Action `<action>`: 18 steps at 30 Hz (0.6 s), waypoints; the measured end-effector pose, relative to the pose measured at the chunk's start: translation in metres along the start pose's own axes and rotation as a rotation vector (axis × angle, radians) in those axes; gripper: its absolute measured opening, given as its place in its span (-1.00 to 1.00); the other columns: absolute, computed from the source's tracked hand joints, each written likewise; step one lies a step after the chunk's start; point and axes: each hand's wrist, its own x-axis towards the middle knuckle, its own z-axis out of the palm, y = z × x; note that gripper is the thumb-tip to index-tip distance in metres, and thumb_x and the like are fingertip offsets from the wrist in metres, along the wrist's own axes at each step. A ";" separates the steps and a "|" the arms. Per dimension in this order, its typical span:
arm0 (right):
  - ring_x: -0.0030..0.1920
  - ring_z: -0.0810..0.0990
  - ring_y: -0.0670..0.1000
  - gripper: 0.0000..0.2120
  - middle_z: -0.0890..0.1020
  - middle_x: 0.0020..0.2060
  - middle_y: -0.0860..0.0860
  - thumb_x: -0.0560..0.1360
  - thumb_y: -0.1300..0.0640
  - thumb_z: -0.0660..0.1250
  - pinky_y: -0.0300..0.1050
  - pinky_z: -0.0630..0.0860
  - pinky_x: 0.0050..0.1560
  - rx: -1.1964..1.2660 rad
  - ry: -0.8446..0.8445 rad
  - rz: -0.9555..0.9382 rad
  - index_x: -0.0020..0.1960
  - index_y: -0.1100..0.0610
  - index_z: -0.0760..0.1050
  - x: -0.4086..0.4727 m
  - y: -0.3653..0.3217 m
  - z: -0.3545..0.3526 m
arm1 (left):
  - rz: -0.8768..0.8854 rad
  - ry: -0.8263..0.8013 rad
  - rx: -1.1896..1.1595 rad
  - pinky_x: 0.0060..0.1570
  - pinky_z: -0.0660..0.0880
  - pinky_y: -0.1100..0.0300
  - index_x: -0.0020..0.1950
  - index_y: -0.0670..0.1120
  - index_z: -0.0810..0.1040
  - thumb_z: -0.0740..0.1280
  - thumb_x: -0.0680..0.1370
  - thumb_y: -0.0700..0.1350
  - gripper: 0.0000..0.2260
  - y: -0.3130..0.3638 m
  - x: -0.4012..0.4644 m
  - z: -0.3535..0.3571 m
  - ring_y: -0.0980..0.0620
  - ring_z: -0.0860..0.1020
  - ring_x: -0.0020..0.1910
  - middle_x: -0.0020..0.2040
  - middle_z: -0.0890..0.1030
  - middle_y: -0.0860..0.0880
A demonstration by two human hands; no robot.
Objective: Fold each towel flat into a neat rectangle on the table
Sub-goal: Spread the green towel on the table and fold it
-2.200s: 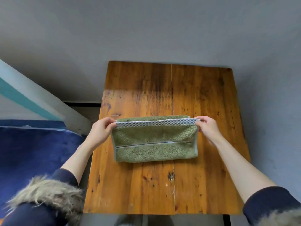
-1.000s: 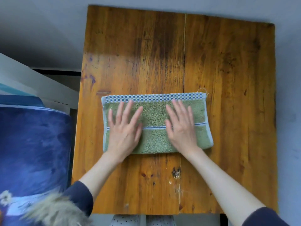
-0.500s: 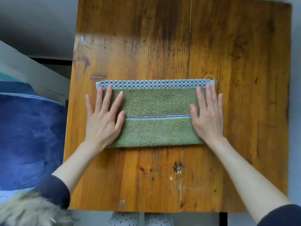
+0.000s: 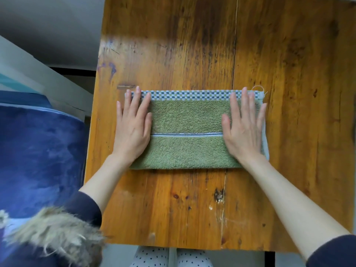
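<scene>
head view:
towel (image 4: 186, 130): green terry, folded into a wide flat rectangle, lies flat on the tabletop (image 4: 289, 64), roughly centre of frame, long axis 9–3 o'clock.
towel trim: blue/white checkered band (image 4: 189, 95) runs along the 12 o'clock edge; thin blue-white stripe (image 4: 185, 134) crosses the middle, parallel to it; pale hem visible down the 3 o'clock edge; loose thread loop (image 4: 258, 88) at the 1 o'clock corner.
towel fold edge: 6 o'clock side looks like a rounded fold, lines up fairly straight with the tabletop's near edge.
left hand (image 4: 133, 130): palm down on the towel's 9 o'clock end, covers that short edge; fingers (image 4: 137, 97) straight and slightly spread, tips reaching the checkered band; presses flat, grips nothing. Outer side of the hand overhangs onto bare wood.
right hand (image 4: 243, 132): palm down on the 3 o'clock end, just inside the pale hem; fingers (image 4: 244, 97) straight, close together, tips on the checkered band; thumb out toward 9 o'clock; presses flat, grips nothing.
hands spacing: well apart, bare towel between them.
tabletop: orange-brown planks, dark staining toward 12 o'clock, seam running 12–6, knot and white scuffs at 6 o'clock of the towel.
sleeves: dark navy, both forearms bare; fur trim (image 4: 55, 232) at 7 o'clock.
surroundings: blue plush fabric (image 4: 38, 157) at 9 o'clock, off the tabletop; grey wall at 11 o'clock; dotted white fabric (image 4: 154, 257) at 6 o'clock below the tabletop edge.
</scene>
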 end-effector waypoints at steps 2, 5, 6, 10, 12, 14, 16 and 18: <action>0.51 -0.18 0.00 -0.45 -0.12 0.51 0.04 0.59 -0.11 -0.12 0.09 -0.31 0.46 0.018 -0.055 -0.096 0.52 0.03 -0.12 -0.018 -0.023 0.002 | -0.078 0.133 -0.098 0.45 0.08 -0.03 0.43 -0.22 0.28 0.13 0.61 -0.21 -0.62 -0.001 -0.015 -0.008 -0.20 0.17 0.46 0.44 0.27 -0.24; 0.51 -0.13 0.03 -0.47 -0.08 0.51 0.03 0.59 -0.11 -0.07 0.21 -0.24 0.46 0.031 -0.109 -0.209 0.50 -0.01 -0.09 -0.038 -0.055 0.009 | -0.356 0.209 -0.148 0.24 0.19 0.16 0.24 -0.23 0.45 0.24 0.57 -0.16 -0.74 -0.007 -0.036 -0.019 -0.20 0.36 0.22 0.18 0.46 -0.24; 0.51 -0.11 0.05 -0.48 -0.06 0.50 0.03 0.58 -0.11 -0.04 0.24 -0.22 0.45 0.033 -0.112 -0.221 0.49 0.00 -0.05 -0.041 -0.064 0.011 | -0.446 0.177 -0.146 0.17 0.18 0.19 0.16 -0.19 0.50 0.26 0.56 -0.11 -0.76 -0.010 -0.040 -0.020 -0.18 0.37 0.16 0.12 0.49 -0.21; 0.50 -0.19 0.06 -0.46 -0.11 0.49 0.01 0.58 -0.12 -0.03 0.25 -0.25 0.44 0.019 -0.141 -0.169 0.51 -0.01 -0.01 -0.037 -0.083 0.022 | -0.560 0.050 -0.130 0.11 0.19 0.15 0.04 -0.13 0.59 0.31 0.53 0.03 -0.75 -0.017 -0.043 -0.022 -0.15 0.40 0.12 0.05 0.56 -0.13; 0.50 -0.19 0.06 -0.46 -0.11 0.49 0.01 0.58 -0.12 -0.04 0.26 -0.24 0.45 -0.005 -0.146 -0.150 0.52 -0.02 -0.03 -0.037 -0.085 0.026 | -0.590 0.022 -0.122 0.12 0.26 0.06 0.05 -0.11 0.60 0.32 0.52 0.05 -0.74 -0.014 -0.039 -0.025 -0.15 0.40 0.14 0.06 0.55 -0.12; 0.50 -0.17 0.05 -0.46 -0.09 0.49 0.01 0.58 -0.13 -0.06 0.25 -0.22 0.45 -0.015 -0.141 -0.144 0.51 -0.02 -0.02 -0.037 -0.086 0.028 | -0.618 -0.029 -0.099 0.12 0.32 -0.01 0.07 -0.09 0.60 0.30 0.52 0.08 -0.72 -0.011 -0.034 -0.027 -0.15 0.38 0.15 0.09 0.55 -0.11; 0.50 -0.15 0.05 -0.46 -0.07 0.50 0.02 0.57 -0.13 -0.10 0.24 -0.22 0.45 -0.028 -0.137 -0.140 0.51 -0.02 -0.03 -0.037 -0.086 0.029 | -0.627 -0.089 -0.074 0.12 0.37 -0.03 0.07 -0.07 0.61 0.28 0.53 0.07 -0.73 -0.010 -0.029 -0.030 -0.16 0.38 0.17 0.09 0.56 -0.10; 0.51 -0.14 0.05 -0.47 -0.07 0.50 0.02 0.56 -0.13 -0.12 0.24 -0.23 0.45 -0.042 -0.133 -0.127 0.50 -0.03 -0.07 -0.038 -0.088 0.028 | -0.634 -0.128 -0.085 0.11 0.40 -0.05 0.02 -0.07 0.62 0.27 0.53 0.06 -0.75 -0.010 -0.024 -0.031 -0.16 0.42 0.14 0.05 0.60 -0.09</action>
